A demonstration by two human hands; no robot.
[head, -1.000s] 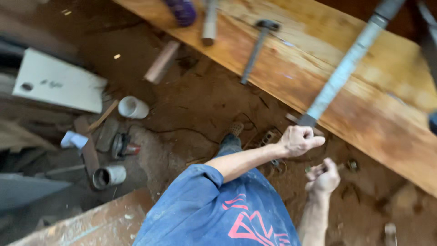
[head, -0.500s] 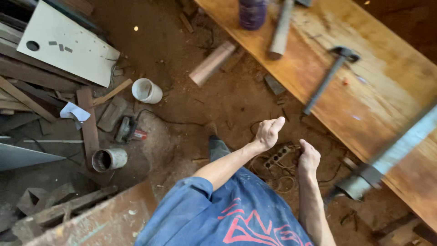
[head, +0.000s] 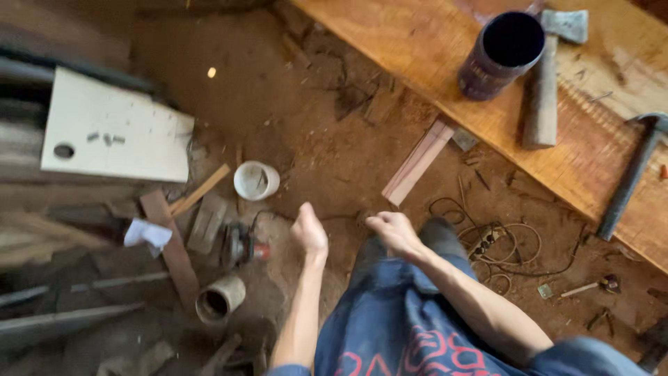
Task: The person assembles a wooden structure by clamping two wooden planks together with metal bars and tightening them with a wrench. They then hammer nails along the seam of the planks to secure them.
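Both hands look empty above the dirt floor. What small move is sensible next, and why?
Probably lower the left hand toward the power tool on the floor: it is the nearest thing to that hand, and the right hand also holds nothing.

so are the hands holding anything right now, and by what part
Nothing is held: the left hand and the right hand both hang empty in the air above the dirt floor.

Bare forearms, blue denim trousers (red line pattern printed on them), and a dark shoe.
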